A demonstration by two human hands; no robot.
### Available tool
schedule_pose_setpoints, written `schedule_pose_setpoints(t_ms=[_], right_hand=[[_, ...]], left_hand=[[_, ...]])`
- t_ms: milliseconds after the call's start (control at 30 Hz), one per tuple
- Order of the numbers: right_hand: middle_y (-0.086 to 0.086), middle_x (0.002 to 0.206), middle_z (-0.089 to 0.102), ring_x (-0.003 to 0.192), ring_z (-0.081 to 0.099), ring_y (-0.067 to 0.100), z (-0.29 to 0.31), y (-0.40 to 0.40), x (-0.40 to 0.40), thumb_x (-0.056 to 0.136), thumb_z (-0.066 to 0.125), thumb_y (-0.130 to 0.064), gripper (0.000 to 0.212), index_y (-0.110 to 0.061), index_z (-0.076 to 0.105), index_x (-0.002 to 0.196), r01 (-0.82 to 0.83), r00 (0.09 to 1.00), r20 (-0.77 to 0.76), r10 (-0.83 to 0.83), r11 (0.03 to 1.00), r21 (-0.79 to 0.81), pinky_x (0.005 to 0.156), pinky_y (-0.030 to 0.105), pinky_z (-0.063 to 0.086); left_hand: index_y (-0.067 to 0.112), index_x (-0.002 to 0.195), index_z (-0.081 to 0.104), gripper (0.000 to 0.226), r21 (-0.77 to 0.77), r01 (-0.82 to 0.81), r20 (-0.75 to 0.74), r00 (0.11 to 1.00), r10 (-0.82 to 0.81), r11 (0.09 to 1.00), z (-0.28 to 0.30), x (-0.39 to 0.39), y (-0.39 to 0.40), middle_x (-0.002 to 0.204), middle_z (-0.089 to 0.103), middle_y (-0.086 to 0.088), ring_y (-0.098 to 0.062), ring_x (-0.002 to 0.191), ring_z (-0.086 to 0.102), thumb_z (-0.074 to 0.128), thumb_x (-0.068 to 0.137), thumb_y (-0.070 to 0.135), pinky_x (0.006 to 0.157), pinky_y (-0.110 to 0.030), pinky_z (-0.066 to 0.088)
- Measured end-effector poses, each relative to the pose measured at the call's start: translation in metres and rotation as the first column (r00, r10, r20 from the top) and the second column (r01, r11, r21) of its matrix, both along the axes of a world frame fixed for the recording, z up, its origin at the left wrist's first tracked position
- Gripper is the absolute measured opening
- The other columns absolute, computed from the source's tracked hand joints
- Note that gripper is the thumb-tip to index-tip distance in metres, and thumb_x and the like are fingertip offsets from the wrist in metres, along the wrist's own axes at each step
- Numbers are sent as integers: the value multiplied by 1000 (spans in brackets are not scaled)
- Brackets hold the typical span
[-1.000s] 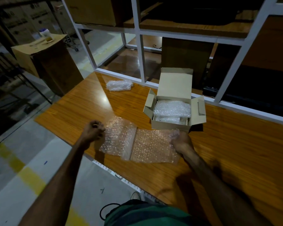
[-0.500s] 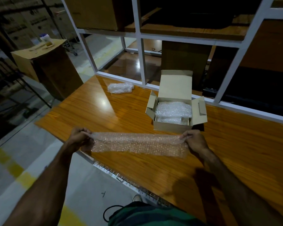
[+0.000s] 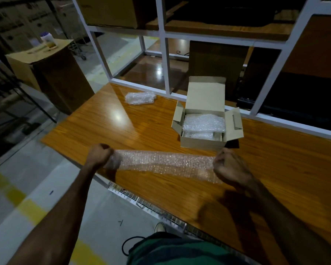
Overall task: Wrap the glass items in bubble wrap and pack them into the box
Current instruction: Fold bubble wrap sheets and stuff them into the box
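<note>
A sheet of bubble wrap [image 3: 164, 162] is stretched taut above the near edge of the wooden table [image 3: 275, 169]. My left hand [image 3: 99, 154] grips its left end and my right hand [image 3: 228, 166] grips its right end. Behind the sheet stands a small open cardboard box [image 3: 203, 145] with its lid and side flaps up. Bubble-wrapped bundles [image 3: 203, 123] lie inside it. Another wrapped bundle [image 3: 139, 97] rests at the far left of the table. No bare glass item is visible.
A white shelf frame [image 3: 166, 60] rises along the table's far edge. A tall cardboard carton [image 3: 46, 73] with a jar on top stands on the floor to the left. The table's near-left edge drops to a concrete floor with yellow marking.
The sheet lay flat on the table a second ago. Both hands lifted it and pulled it out sideways into a long taut strip; the hands are now wider apart.
</note>
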State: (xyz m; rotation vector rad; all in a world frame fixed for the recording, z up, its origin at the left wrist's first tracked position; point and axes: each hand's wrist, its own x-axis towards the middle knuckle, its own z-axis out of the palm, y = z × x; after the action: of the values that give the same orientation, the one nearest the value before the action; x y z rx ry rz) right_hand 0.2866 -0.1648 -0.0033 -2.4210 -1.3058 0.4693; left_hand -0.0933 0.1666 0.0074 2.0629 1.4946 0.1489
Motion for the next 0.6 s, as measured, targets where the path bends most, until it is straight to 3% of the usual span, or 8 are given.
schedule_pose_setpoints(t_ms=[67,133,200,267,333,467,600], right_hand=[[-11,102,55,96,52,9,7,4,-10,97,60,-36,19,-29,67,82,-19,990,138,11,998,54,81,32,45],[-13,105,52,101,50,8,12,13,-25,100,55,-43,21,-31,66,87,-78,975,217,53,991,110,90,34,41],[-13,115,53,109,46,6,12,25,-41,99,54,-52,23,-35,65,109,-202,960,218,176,974,102,102,39,38],[-9,135,56,123,47,12,5,38,-53,94,58,-56,48,-37,54,138,-282,947,175,270,958,51,111,44,36],[-3,139,54,124,49,18,-3,45,-59,94,63,-48,61,-35,45,151,-304,939,179,294,952,30,108,45,36],[-2,99,50,93,44,17,-10,45,-67,87,74,-8,31,-26,69,111,-383,845,433,313,920,83,76,36,36],[-5,96,44,87,31,12,-27,35,-68,87,76,-11,29,-28,62,106,-451,797,463,387,892,32,71,34,34]], left_hand=[[17,113,67,41,67,98,-106,990,-90,993,0,9,-5,111,69,-7,-22,96,68,64,97,54,78,-35,55],[18,134,58,65,98,147,-168,977,-129,984,-1,18,-12,136,55,-15,-31,117,59,71,88,61,94,-46,54],[20,146,51,80,70,145,-159,978,-132,987,-3,26,-21,151,39,-20,-40,128,51,81,82,56,102,-53,52],[23,149,49,82,65,142,-160,979,-130,988,-5,31,-24,156,33,-19,-41,130,50,85,80,48,104,-54,53],[23,148,51,77,73,153,-168,976,-139,985,-9,31,-23,156,33,-19,-39,128,52,85,82,38,104,-53,54],[19,146,53,70,92,160,-106,983,-150,983,-12,22,-15,150,41,-19,-37,123,56,84,84,26,104,-50,53],[12,146,52,61,116,136,-57,990,-130,984,-10,18,-4,145,53,-16,-32,124,59,76,89,9,104,-45,54]])
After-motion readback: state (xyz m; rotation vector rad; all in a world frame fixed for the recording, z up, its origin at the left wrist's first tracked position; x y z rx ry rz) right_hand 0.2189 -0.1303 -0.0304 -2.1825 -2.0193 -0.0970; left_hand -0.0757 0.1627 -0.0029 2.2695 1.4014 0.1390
